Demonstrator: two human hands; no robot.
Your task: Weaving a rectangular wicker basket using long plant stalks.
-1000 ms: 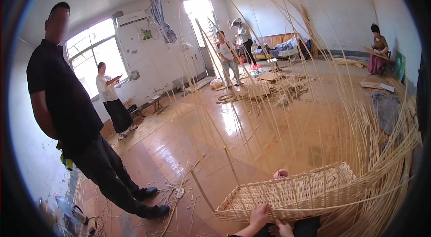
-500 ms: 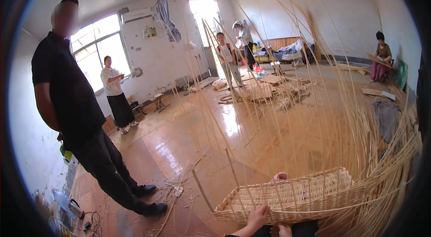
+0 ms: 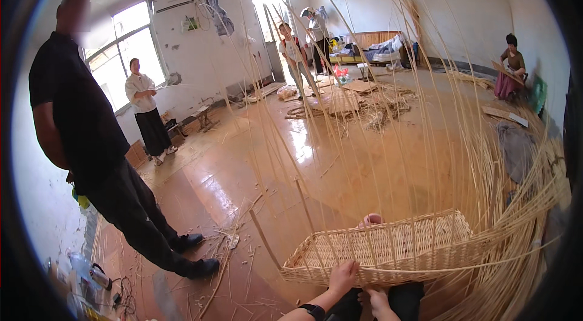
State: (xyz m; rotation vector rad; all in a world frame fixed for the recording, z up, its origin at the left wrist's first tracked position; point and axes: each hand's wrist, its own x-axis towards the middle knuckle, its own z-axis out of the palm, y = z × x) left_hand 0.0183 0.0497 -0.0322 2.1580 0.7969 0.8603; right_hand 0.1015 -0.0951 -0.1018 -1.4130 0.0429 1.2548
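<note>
Woven, pale-yellow wicker basket base (image 3: 388, 248) with long unwoven stakes lies on the glossy brown floor (image 3: 255, 163) right in front of the person, at the lower middle of the view. At the basket's near rim the left hand (image 3: 343, 276), with a black watch (image 3: 314, 311) on its wrist, rests with its grip curled over the woven edge, fingers pressed onto the wicker. Just beside it, also at the near rim, the right hand (image 3: 378, 301) touches the underside of the edge; whether its grip is pinching a strand or only pressing cannot be told. Behind the basket's far rim a bare toe (image 3: 370, 219) shows. From the basket's sides the thin, straw-coloured stakes (image 3: 486, 157) rise and arc up and to the right, well above it.

Left of the basket stands a person in a black shirt and black trousers (image 3: 91, 139), with loose wicker scraps (image 3: 228, 242) on the floor between them and the basket. Further back and left of the basket a person in a white top and black skirt (image 3: 144, 111) stands by the window. Far beyond the basket lies a heap of wicker (image 3: 358, 105), with two more people (image 3: 300, 47) standing behind it. Far to the basket's right a seated person (image 3: 510, 72) works by the wall.
</note>
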